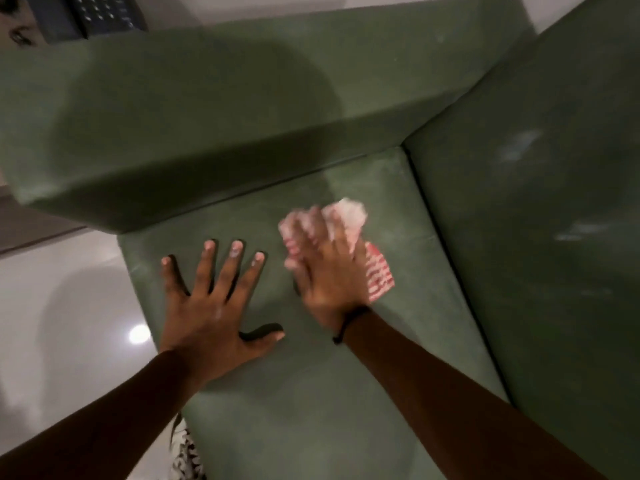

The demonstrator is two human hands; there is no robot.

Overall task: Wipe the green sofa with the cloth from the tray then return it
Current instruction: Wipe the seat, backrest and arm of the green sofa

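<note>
The green sofa (pixel 311 393) fills most of the view, with its seat cushion below me, an armrest at the upper left and the backrest at the right. My right hand (pixel 329 268) presses a red-and-white striped cloth (pixel 379 271) flat onto the seat cushion near the back corner; the hand is motion-blurred. The cloth sticks out beyond the fingers and to the right of the palm. My left hand (pixel 214 306) lies flat on the cushion with fingers spread, holding nothing, just left of the right hand. The tray is not in view.
The wide armrest (pixel 173 116) rises just beyond both hands. The backrest (pixel 554 202) shows pale smudges. Glossy white floor (pixel 69 306) lies left of the seat edge. A patterned shoe (pixel 185 452) shows at the bottom by the sofa's front. A dark object (pixel 100 12) is at the top left.
</note>
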